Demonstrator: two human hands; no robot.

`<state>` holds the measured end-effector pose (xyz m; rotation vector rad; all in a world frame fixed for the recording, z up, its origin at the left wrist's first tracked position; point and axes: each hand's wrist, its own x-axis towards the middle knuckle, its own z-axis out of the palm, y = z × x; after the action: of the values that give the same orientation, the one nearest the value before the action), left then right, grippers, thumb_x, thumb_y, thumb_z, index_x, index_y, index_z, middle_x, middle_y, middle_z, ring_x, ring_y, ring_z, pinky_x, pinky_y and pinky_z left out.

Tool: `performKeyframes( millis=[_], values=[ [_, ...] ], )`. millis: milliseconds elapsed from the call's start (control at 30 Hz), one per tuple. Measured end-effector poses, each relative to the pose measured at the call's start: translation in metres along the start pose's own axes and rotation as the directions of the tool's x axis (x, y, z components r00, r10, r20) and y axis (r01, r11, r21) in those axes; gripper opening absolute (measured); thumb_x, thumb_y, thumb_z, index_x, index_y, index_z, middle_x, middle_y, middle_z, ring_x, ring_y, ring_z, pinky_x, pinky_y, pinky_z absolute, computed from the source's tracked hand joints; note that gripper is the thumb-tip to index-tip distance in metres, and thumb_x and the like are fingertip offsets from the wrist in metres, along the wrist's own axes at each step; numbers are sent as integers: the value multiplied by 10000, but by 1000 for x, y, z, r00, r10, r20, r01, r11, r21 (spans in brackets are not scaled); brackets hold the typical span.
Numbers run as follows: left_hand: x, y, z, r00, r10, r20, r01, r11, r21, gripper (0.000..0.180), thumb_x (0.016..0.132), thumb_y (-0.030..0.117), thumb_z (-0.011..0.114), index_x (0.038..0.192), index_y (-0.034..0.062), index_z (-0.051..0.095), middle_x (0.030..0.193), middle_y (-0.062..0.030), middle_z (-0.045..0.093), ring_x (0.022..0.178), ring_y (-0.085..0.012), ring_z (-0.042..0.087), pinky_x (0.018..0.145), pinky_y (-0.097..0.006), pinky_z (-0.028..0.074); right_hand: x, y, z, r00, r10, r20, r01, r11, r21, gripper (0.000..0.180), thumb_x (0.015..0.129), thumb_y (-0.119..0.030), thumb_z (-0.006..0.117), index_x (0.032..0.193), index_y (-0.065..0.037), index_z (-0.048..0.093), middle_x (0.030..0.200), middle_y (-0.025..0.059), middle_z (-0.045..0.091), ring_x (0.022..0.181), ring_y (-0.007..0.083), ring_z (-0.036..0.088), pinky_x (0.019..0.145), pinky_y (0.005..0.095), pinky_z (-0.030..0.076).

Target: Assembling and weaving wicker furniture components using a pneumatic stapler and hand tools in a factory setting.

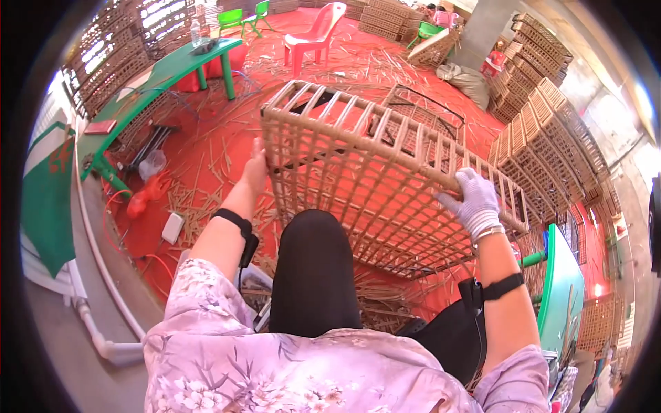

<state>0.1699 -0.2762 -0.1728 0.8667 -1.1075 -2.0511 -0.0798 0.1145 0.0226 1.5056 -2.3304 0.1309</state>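
Note:
A large brown woven lattice basket (358,175) is tilted over my knees, its slatted long side turned up. My bare left hand (256,169) grips its left end; most of those fingers are hidden by the basket's edge. On the right, my right hand (475,199), in a pale knitted glove, is closed over the upper long rim, thumb on the near lattice and fingers over the top. A dark strip crosses the lattice near the left end. Beyond the basket stands a dark-edged frame (427,110) with partial weaving.
Cut strips (200,199) litter the red floor covering. A green table (165,76) stands at left, another green tabletop (561,282) at right. Stacked woven baskets (551,148) rise on the right. Farther off are a red chair (313,38) and people at the back.

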Motion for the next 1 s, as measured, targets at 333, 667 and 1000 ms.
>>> performKeyframes(
  millis=[333, 667, 1000],
  values=[
    [-29, -26, 25, 995, -79, 63, 66, 980, 185, 777, 902, 728, 334, 1185, 54, 596, 1050, -73, 619, 1029, -208, 519, 971, -402, 348, -41, 30, -44, 995, -93, 34, 91, 993, 72, 469, 688, -471, 766, 789, -53, 579, 892, 98, 544, 769, 329, 594, 665, 417, 471],
    [-67, -16, 120, 864, 186, 467, -418, 782, 461, 473, 914, 255, 636, 1312, 44, 495, 1276, -124, 556, 1129, -185, 552, 906, -309, 458, -135, 107, -57, 960, 221, 173, -221, 975, -20, 504, 703, -467, 760, 998, -77, 636, 1173, 85, 570, 963, 312, 594, 841, 400, 459],
    [-138, 49, 182, 266, 488, 831, -844, -299, 446, 481, 771, 178, 701, 1207, 97, 514, 1294, -112, 534, 1266, -285, 466, 1102, -423, 316, -112, 51, -43, 922, 276, -272, -352, 890, -289, 622, 621, -545, 788, 939, -31, 642, 1173, 89, 543, 1076, 298, 518, 918, 430, 389]
  ],
)
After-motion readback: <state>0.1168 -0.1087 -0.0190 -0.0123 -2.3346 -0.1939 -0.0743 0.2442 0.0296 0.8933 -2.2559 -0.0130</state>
